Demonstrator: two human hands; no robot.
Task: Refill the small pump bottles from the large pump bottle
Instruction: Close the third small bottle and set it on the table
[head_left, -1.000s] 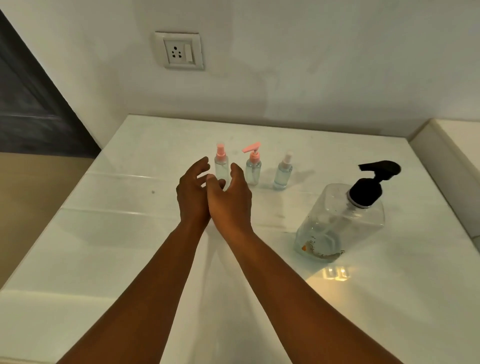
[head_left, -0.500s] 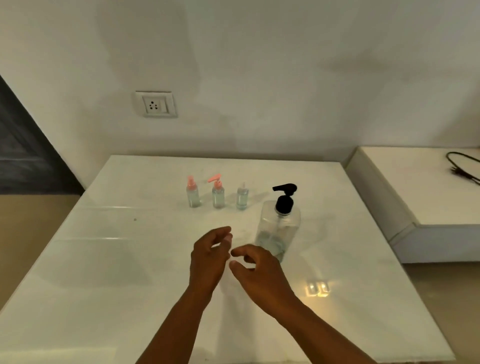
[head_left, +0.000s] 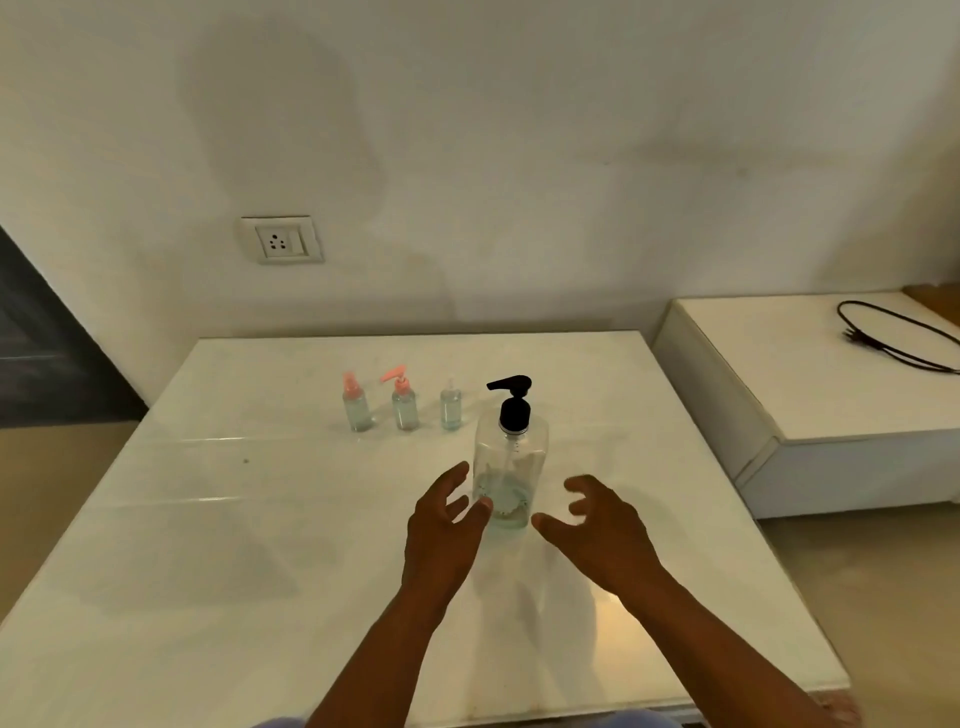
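Both hands, left hand (head_left: 441, 535) and right hand (head_left: 597, 530), were spread empty flanking the large pump bottle (head_left: 510, 467) at frame centre; a clumsy grab could tip it.

- Large clear pump bottle (head_left: 511, 462), black pump head, upright near table (head_left: 208, 545) centre, little liquid inside.
- Three small clear bottles (head_left: 403, 405), upright in a row toward far edge, two pink-topped.

Clear large bottle (head_left: 510, 467) with black pump, pink-capped small bottles (head_left: 356, 401), white table (head_left: 208, 545)
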